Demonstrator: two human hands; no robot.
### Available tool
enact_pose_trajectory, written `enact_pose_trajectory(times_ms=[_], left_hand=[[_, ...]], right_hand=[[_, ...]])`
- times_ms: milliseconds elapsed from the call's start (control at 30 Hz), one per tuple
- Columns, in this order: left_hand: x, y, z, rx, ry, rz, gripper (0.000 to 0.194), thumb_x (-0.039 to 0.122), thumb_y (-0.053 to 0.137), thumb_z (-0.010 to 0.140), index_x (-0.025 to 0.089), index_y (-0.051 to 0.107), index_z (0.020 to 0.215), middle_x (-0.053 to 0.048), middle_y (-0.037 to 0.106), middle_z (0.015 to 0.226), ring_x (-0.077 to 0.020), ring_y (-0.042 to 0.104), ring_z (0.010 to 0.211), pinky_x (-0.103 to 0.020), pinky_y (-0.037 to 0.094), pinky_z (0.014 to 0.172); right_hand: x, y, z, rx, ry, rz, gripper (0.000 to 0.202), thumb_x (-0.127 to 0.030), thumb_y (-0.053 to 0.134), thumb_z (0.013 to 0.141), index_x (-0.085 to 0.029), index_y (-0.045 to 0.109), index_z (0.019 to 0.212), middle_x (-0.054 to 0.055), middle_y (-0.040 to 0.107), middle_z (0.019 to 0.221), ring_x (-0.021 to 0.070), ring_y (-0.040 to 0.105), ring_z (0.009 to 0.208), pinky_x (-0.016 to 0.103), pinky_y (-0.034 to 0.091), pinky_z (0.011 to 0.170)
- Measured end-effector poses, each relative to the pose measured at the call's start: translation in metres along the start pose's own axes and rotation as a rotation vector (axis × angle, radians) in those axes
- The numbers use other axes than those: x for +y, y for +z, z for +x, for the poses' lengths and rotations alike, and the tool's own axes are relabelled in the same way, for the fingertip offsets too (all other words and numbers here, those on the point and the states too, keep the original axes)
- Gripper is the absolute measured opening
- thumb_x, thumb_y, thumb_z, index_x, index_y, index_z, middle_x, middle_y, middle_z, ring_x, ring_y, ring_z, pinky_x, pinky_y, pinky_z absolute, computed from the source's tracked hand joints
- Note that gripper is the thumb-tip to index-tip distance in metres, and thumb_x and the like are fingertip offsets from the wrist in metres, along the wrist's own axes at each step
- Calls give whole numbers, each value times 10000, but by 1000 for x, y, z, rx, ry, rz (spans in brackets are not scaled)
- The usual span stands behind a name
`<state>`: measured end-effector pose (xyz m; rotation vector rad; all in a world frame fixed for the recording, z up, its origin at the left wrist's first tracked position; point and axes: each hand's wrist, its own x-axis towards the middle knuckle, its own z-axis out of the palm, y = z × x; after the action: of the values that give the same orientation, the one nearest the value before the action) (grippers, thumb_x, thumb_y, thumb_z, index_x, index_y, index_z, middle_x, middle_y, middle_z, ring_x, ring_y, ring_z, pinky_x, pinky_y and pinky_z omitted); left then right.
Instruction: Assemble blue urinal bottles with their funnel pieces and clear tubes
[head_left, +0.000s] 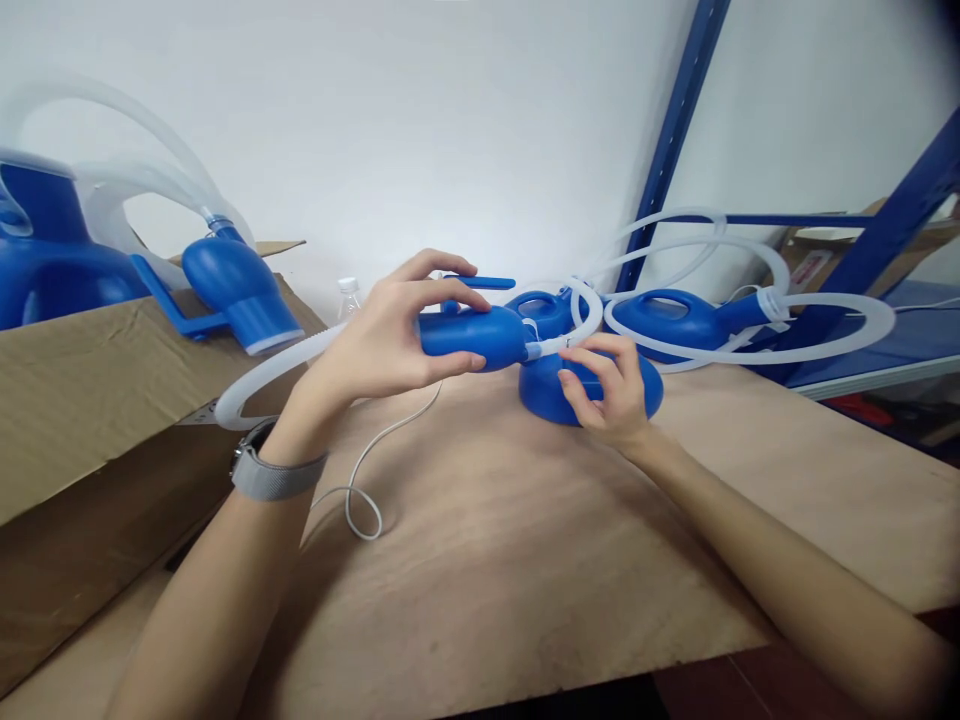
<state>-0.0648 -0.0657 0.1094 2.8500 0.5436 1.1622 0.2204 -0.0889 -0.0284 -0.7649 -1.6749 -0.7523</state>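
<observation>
My left hand [390,325] is wrapped around a blue plastic urinal cup [480,337], held sideways above the table, its narrow neck pointing right. A flat blue handle [487,283] sticks out along its top. A translucent white hose [589,310] meets the neck. My right hand [611,390] has its fingers closed at the hose near this joint; the thumb is slightly below the fingertips. Behind and under the right hand lies a blue bottle [540,395] on the table, partly hidden by the fingers. The cup's open end is hidden behind my left hand.
A cardboard box [90,400] on the left holds blue bottles with hoses; another urinal cup [232,285] hangs over its edge. More blue bottles [660,320] with looped hoses lie at the back right, by a blue metal shelf [679,120]. A white cord [382,440] curls across the wooden table [487,580].
</observation>
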Motion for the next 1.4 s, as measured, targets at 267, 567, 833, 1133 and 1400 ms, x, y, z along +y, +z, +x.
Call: enact_pose_trajectory(times_ms=[267,567,833,1133,1400], left_hand=[[-9,4,0,39,-12,-24,447,596,877,725,320,773,1061,-76,627,1344,-384,606,1308,-590,507,1140],[-8,5,1,25,-8,-12,444,590,875,730,315,771,1063,-71,619,1353,-370,593,1302,-573,511,1137],[-7,5,0,14,-16,-11,441,575,878,728,303,774,1060,-78,628,1357,-378,604,1296,-569,515,1117],[-3,13,1,-3,24,13,424,550,866,754,288,764,1071,-87,634,1368,-362,606,1290,-566,521,1108],[3,16,1,-15,48,0,375,554,826,796,297,763,1062,-89,587,1423,-384,611,1312,-555,552,1082]], right_hand=[[-11,22,0,-131,1006,850,512,-721,555,948,-231,703,940,59,729,834,218,725,732,318,550,586],[-8,21,6,-120,1165,1152,467,-665,773,826,-261,724,1056,61,771,1149,214,780,919,266,615,637],[-13,24,5,-160,1250,1238,467,-610,887,725,-199,778,916,53,773,905,143,730,732,217,573,576],[-20,26,4,-183,1200,1186,488,-649,886,698,-184,788,809,61,758,792,154,706,674,288,614,668],[-26,23,9,-168,1165,1131,468,-637,893,692,-184,783,722,53,733,751,147,677,629,288,603,621]])
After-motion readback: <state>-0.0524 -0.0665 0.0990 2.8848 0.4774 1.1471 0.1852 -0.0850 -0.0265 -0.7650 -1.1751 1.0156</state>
